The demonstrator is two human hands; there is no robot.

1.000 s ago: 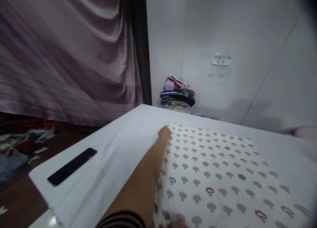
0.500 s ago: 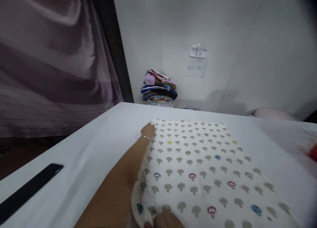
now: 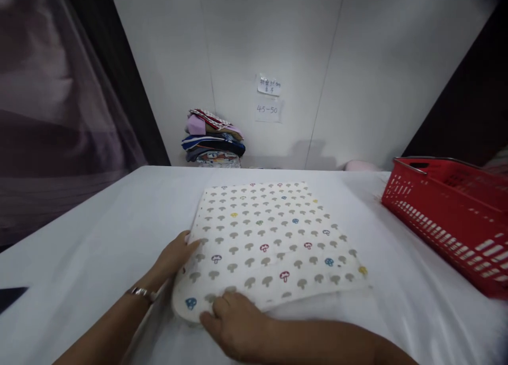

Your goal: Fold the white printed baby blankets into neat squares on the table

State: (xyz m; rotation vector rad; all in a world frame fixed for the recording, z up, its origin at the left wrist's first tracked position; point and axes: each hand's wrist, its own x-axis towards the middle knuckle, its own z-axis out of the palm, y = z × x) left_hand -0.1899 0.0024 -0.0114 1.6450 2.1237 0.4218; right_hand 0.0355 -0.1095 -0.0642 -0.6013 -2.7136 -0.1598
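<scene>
Compared with half a second ago, left hand (image 3: 177, 255) has slid from the far left corner down the left edge of the mushroom-print cloth (image 3: 270, 237), and the view has swung so the red basket (image 3: 442, 211) shows at right. Cloth lies flat mid-frame to lower centre, narrow far edge roughly level, sides flaring toward the viewer, rounded corner pointing lower left; foreshortening hides which axis is longer. Right hand (image 3: 237, 322) pinches the near edge by that corner; left touches the side, grip unclear.
</scene>
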